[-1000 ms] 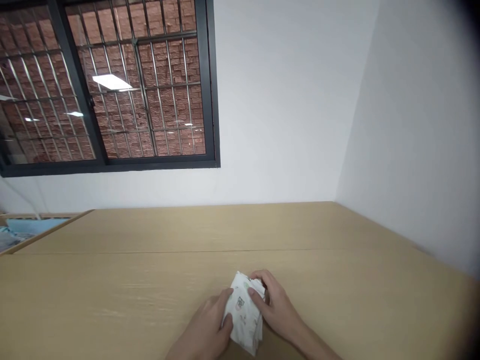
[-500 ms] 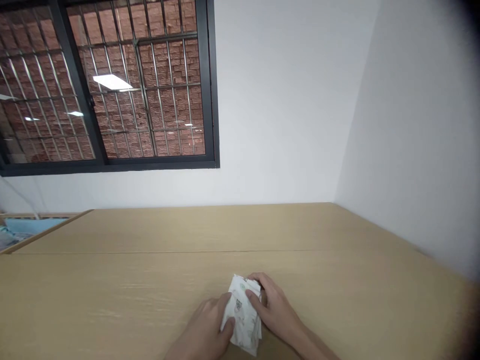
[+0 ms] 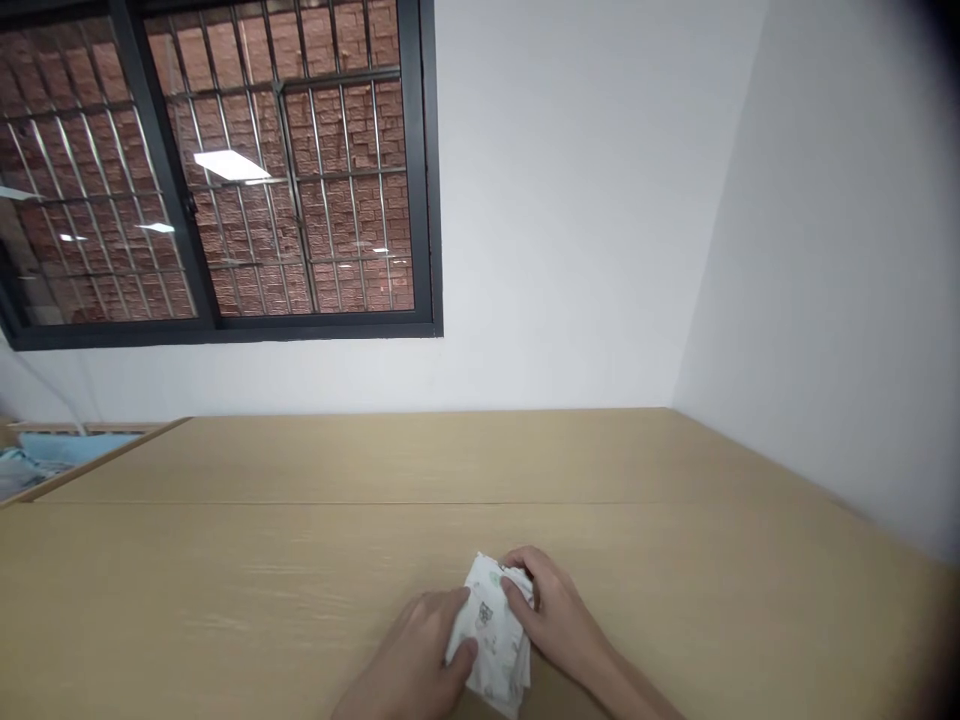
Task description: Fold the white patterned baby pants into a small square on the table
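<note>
Between my two hands is a folded white printed cloth (image 3: 491, 625), in layers, with small grey and green figures on its face. Whether it is fabric or soft paper, I cannot tell. My left hand (image 3: 424, 645) grips its left edge, thumb on the near side and index finger along the upper left. On the other side, my right hand (image 3: 551, 610) pinches the upper right edge with the thumb on the face and the fingers curled behind. The bundle is tilted, low over the near part of the wooden table (image 3: 300, 570); its underside is hidden.
A seam crosses the tabletop. White walls (image 3: 570, 220) rise behind and at the right. A dark-framed window (image 3: 424, 200) with metal bars is at the upper left. Beyond the table's left edge lies light blue material (image 3: 75, 447), partly cut off by the frame.
The white bundle and my hands have shifted slightly right in view, and the camera view has turned a little. Both hands keep their hold.
</note>
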{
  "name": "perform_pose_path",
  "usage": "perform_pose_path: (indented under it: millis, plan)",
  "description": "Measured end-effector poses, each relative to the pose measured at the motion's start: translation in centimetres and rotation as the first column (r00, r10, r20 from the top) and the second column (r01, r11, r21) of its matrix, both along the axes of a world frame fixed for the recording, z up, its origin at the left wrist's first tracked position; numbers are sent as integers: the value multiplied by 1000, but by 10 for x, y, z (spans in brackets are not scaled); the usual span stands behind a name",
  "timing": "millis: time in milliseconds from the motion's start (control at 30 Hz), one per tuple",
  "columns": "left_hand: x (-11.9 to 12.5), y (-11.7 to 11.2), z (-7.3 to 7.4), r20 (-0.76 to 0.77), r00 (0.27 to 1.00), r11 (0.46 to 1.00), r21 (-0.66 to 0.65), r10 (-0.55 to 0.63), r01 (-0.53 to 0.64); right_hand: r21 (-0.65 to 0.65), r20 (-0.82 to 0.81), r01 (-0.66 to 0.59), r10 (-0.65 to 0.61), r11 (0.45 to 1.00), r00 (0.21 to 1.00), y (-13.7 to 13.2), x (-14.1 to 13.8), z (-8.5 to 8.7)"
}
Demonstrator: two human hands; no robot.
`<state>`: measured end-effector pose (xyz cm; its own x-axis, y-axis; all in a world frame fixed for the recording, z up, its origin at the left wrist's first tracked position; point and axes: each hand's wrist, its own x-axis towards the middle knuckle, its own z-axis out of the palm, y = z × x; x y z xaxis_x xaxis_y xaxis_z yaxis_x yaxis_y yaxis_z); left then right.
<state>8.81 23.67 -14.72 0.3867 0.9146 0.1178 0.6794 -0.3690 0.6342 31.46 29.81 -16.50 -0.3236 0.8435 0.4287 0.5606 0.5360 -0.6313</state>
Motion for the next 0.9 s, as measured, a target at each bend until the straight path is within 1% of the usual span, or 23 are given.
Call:
perform_pose_path:
  millis: [100, 200, 333, 533, 800, 900]
  plan:
    - [1, -4, 3, 0, 1000, 1000, -19, 5, -5, 26, 16, -1, 1, 1000, 1000, 1, 0, 0]
    - [3, -6, 4, 10, 1000, 1000, -17, -11, 11, 26, 30, -6, 5, 1000, 1000, 2, 1, -1]
    - [4, -5, 2, 20, 1000, 1000, 8, -24, 24, 7, 45, -15, 15, 1000, 999, 3, 2, -1]
    - [1, -1, -2, 0, 1000, 1000, -2, -16, 16, 27, 46, -24, 23, 999, 999, 3, 4, -2]
    - [2, -1, 1, -30, 999, 1000, -9, -17, 17, 29, 55, -33, 32, 999, 998, 5, 5, -4]
    - [0, 0, -1, -28, 999, 1000, -7, -26, 26, 30, 57, -31, 29, 999, 998, 4, 4, -3]
